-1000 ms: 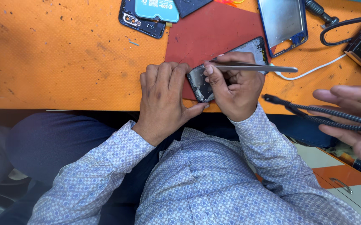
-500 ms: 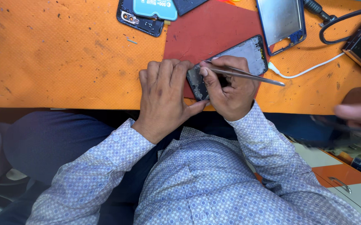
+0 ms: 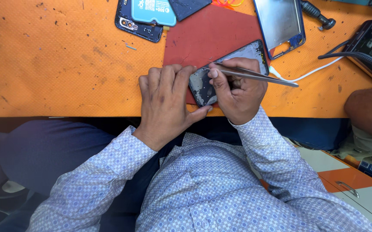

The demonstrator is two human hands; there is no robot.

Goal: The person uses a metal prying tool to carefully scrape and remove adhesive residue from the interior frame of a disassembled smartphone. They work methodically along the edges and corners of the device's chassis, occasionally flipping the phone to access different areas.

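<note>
The dark, opened phone with a scuffed grey inside (image 3: 226, 73) lies on a dark red rubber mat (image 3: 211, 32) at the near edge of the orange bench (image 3: 65, 64), half covered by both hands, so its lower end cannot be made out. The left hand (image 3: 166, 101) lies flat, fingers together, pressing the phone's near corner. The right hand (image 3: 237, 92) has its fingers pinched round slim metal tweezers (image 3: 254, 75), tips on the phone; the exact spot is hidden. Since half a second ago the tweezers lie flatter, and a bystander's blurred hand at the right has given way to a forearm (image 3: 368, 109), cut off by the edge.
</note>
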